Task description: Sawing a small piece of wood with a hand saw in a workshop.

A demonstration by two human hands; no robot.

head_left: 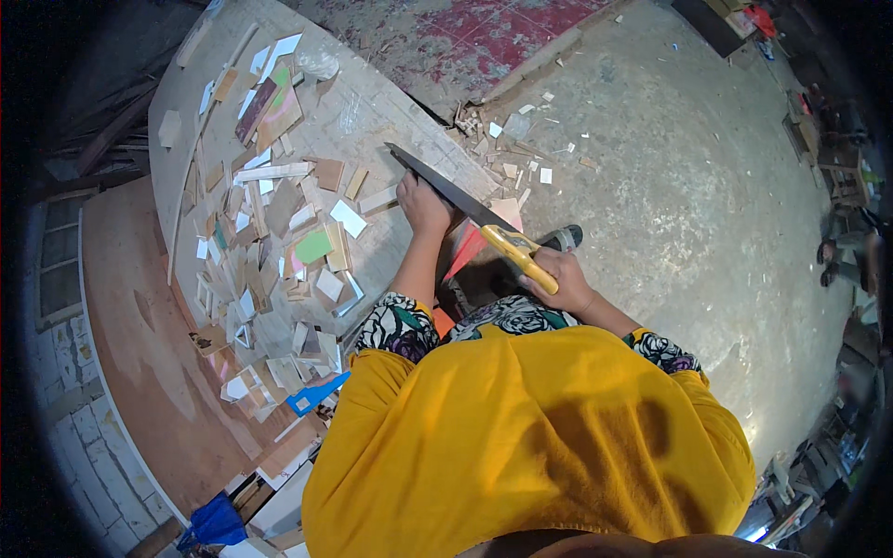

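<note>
My right hand [563,279] is closed around the yellow handle [509,249] of a hand saw. Its dark blade [451,191] points up and left, over the edge of a wide board surface. Beside the blade, my left hand [425,203] is closed, its fingers partly hidden. What it grips, if anything, I cannot make out. A pale wood strip [379,200] lies just left of that hand. Below the blade, a red triangular piece [467,249] and a pinkish piece [508,212] show near my legs.
Many wood and white offcuts [265,232] cover the board surface [372,102], with a green piece [313,246] among them. A blue tool [316,394] lies near my left elbow. Scraps [510,170] litter the concrete floor [688,177]. A sandal [564,238] is near the saw handle.
</note>
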